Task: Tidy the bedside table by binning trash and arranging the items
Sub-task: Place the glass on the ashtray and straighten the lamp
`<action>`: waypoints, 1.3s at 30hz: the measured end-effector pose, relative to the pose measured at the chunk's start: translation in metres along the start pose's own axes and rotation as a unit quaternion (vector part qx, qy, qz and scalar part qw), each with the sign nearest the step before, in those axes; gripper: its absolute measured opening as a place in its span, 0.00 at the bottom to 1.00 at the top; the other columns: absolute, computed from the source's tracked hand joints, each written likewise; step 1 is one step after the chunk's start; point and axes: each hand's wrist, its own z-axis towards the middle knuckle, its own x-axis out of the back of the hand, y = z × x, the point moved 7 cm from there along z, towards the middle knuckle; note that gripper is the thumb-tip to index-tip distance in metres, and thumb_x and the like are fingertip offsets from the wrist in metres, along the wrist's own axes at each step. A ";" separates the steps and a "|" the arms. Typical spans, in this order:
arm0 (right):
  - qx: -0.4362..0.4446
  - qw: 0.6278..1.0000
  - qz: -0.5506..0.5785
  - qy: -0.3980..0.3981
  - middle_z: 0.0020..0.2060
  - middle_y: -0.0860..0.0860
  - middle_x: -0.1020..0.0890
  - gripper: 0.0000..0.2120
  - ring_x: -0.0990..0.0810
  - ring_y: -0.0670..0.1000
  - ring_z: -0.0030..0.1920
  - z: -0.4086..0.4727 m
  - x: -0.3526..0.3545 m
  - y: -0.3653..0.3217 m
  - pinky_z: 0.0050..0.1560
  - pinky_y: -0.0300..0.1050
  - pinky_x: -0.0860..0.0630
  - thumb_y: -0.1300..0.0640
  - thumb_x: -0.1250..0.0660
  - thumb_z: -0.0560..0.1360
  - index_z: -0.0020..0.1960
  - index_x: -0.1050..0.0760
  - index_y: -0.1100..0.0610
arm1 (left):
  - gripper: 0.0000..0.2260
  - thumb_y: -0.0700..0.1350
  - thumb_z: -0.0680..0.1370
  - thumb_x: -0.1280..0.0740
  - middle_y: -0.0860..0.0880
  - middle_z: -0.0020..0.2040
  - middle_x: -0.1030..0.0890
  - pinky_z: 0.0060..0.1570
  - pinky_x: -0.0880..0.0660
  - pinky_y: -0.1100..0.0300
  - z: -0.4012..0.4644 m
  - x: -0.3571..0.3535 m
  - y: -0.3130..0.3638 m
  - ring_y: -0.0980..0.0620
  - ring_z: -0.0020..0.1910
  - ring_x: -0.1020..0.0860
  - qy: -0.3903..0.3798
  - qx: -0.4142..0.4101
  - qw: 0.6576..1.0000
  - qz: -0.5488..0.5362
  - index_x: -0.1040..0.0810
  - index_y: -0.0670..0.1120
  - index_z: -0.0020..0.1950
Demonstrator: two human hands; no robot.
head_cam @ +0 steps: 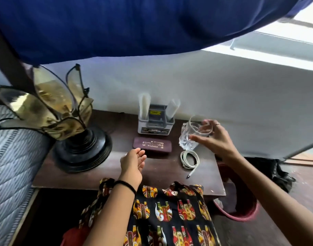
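Observation:
A clear cut-glass tumbler (pixel 186 137) tilts over the back right of the dark wooden bedside table (pixel 77 176). My right hand (pixel 218 141) grips it at the rim, thumb on one side and fingers on the other. My left hand (pixel 132 164) hovers open over the table's middle, fingertips just short of a maroon case (pixel 152 145) with gold lettering. A coiled white cable (pixel 189 159) lies right of the case, below the glass. A grey organiser box (pixel 155 127) stands against the wall behind the case.
A lamp (pixel 81 150) with gold petal shades and a black round base fills the table's left side. A red bin (pixel 241 217) sits on the floor at the table's right front corner. A mattress (pixel 6 157) borders the left. A blue curtain hangs overhead.

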 end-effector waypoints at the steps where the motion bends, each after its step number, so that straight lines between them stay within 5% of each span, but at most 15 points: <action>1: -0.004 1.000 -0.003 0.013 0.45 0.44 0.19 0.31 0.19 0.42 0.46 0.010 0.008 0.005 0.52 0.38 0.22 0.45 0.19 0.57 0.55 0.28 0.48 | 0.07 0.39 0.78 0.41 0.49 0.43 0.20 0.34 0.30 0.63 0.003 -0.006 -0.002 0.53 0.39 0.22 -0.001 0.005 1.000 0.003 0.24 0.42 0.50; 4: -0.025 0.999 -0.006 0.043 0.44 0.46 0.19 0.31 0.18 0.49 0.49 0.037 0.022 0.021 0.58 0.51 0.22 0.46 0.19 0.58 0.56 0.28 0.51 | 0.08 0.39 0.78 0.41 0.49 0.41 0.20 0.34 0.30 0.64 0.013 -0.019 -0.003 0.54 0.38 0.22 0.002 0.009 1.000 0.011 0.23 0.42 0.53; 10: -0.057 0.997 -0.011 0.058 0.50 0.52 0.18 0.36 0.18 0.51 0.51 0.071 0.019 0.043 0.57 0.53 0.21 0.45 0.19 0.57 0.60 0.27 0.57 | 0.10 0.42 0.79 0.43 0.50 0.42 0.19 0.35 0.30 0.63 0.029 -0.027 0.000 0.54 0.39 0.21 0.007 0.004 1.000 0.026 0.23 0.43 0.54; 15: -0.067 0.996 -0.018 0.059 0.50 0.52 0.19 0.37 0.19 0.50 0.50 0.081 0.009 0.055 0.52 0.42 0.24 0.46 0.19 0.58 0.61 0.28 0.58 | 0.10 0.42 0.79 0.42 0.49 0.42 0.19 0.37 0.29 0.63 0.034 -0.036 -0.004 0.53 0.40 0.21 -0.006 0.001 0.999 0.035 0.23 0.43 0.52; 24: -0.077 0.995 -0.013 0.055 0.55 0.54 0.19 0.39 0.20 0.50 0.52 0.084 -0.008 0.062 0.52 0.41 0.27 0.47 0.20 0.59 0.65 0.29 0.60 | 0.09 0.42 0.79 0.41 0.49 0.44 0.18 0.38 0.28 0.62 0.037 -0.042 -0.007 0.53 0.41 0.21 -0.001 -0.011 0.998 0.064 0.22 0.43 0.53; 30: -0.071 0.996 -0.019 0.053 0.48 0.50 0.21 0.39 0.21 0.48 0.49 0.078 -0.009 0.061 0.45 0.34 0.29 0.46 0.20 0.59 0.64 0.30 0.60 | 0.08 0.42 0.79 0.41 0.49 0.43 0.18 0.38 0.28 0.62 0.036 -0.038 -0.008 0.52 0.42 0.21 0.000 -0.014 0.997 0.072 0.23 0.44 0.52; 36: -0.083 0.996 -0.021 -0.004 0.54 0.53 0.19 0.34 0.20 0.52 0.56 0.073 -0.015 0.054 0.60 0.49 0.25 0.51 0.21 0.63 0.65 0.29 0.60 | 0.07 0.41 0.78 0.40 0.49 0.43 0.18 0.36 0.28 0.63 0.029 -0.024 -0.004 0.53 0.39 0.21 0.016 -0.030 0.996 0.078 0.22 0.45 0.49; 39: -0.074 0.995 -0.028 0.055 0.64 0.60 0.25 0.43 0.26 0.58 0.65 0.053 -0.008 0.033 0.67 0.48 0.31 0.54 0.21 0.64 0.72 0.39 0.62 | 0.05 0.40 0.77 0.39 0.48 0.43 0.19 0.33 0.29 0.63 0.019 -0.004 0.010 0.53 0.37 0.21 0.048 -0.090 0.992 0.076 0.24 0.45 0.47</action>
